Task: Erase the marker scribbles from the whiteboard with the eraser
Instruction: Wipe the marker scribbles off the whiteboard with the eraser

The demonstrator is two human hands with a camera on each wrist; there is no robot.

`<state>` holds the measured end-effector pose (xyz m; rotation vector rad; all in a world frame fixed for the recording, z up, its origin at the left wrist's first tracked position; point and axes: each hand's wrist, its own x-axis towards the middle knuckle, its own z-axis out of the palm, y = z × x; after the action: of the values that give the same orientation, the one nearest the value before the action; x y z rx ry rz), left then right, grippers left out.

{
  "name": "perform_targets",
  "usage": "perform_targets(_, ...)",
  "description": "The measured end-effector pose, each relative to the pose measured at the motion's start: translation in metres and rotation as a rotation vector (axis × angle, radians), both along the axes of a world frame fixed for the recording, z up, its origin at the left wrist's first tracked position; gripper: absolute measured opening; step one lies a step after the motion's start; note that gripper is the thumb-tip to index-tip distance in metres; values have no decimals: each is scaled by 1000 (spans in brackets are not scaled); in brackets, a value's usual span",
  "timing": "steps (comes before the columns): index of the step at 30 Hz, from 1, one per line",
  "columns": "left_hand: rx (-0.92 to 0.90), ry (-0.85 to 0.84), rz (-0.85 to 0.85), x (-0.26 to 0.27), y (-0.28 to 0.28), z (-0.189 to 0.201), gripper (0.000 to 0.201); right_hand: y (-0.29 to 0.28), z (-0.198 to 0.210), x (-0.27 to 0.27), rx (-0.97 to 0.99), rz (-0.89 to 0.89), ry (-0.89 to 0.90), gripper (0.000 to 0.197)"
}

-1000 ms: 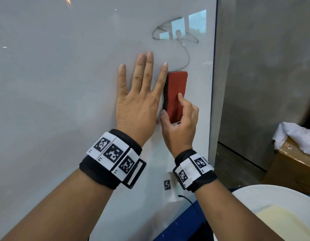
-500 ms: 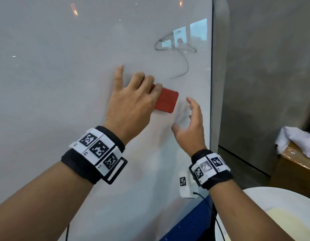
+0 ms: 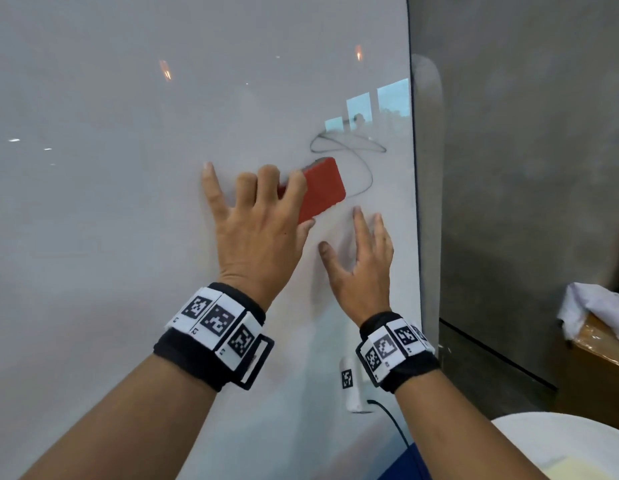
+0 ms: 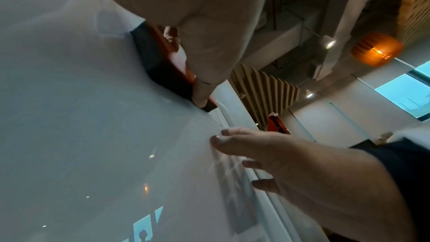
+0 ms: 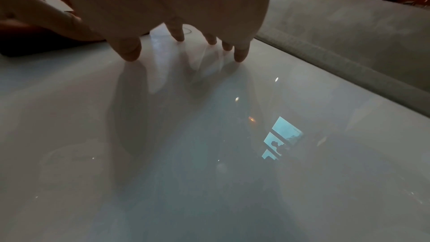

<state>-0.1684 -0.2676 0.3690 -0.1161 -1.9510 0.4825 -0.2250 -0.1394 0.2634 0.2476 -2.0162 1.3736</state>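
Observation:
A black marker scribble [image 3: 349,145] loops near the whiteboard's [image 3: 128,237] right edge, and its tail curls down to the right of the red eraser [image 3: 323,188]. My left hand [image 3: 263,220] grips the eraser, with fingers curled over its top and the thumb under its lower edge. The eraser's black felt [image 4: 160,69] lies flat against the board. The little finger stretches out onto the board. My right hand [image 3: 360,258] sits just below the eraser, fingers spread, with its fingertips [image 5: 128,52] touching the board. It holds nothing.
The board ends at a dark right edge [image 3: 415,202], with a grey wall [image 3: 526,168] beyond it. A small white tagged device [image 3: 351,386] with a cable clings low on the board. A cardboard box [image 3: 599,368] with white cloth and a white round surface [image 3: 561,441] are at lower right.
The right hand let go of the eraser and the left hand took it. The eraser has turned and moved up beside the scribble's tail. The right hand now rests spread on the board.

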Motion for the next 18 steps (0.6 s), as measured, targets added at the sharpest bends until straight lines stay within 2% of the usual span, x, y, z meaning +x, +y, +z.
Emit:
perform_targets(2, -4, -34, -6, -1, 5, -2, 63, 0, 1, 1, 3, -7, 7, 79)
perform_targets(6, -259, -109, -57, -2, 2, -6, 59, 2, 2, 2, -14, -11, 0, 78)
perform_targets(8, -209, -68, -46, -3, 2, 3, 61, 4, 2, 3, -7, -13, -6, 77)
perform_targets(12, 5, 10, -4, -3, 6, 24, 67, 8, 1, 1, 6, -5, -16, 75)
perform_targets(18, -217, -87, -37, -4, 0, 15, 63, 7, 1, 1, 6, -21, 12, 79)
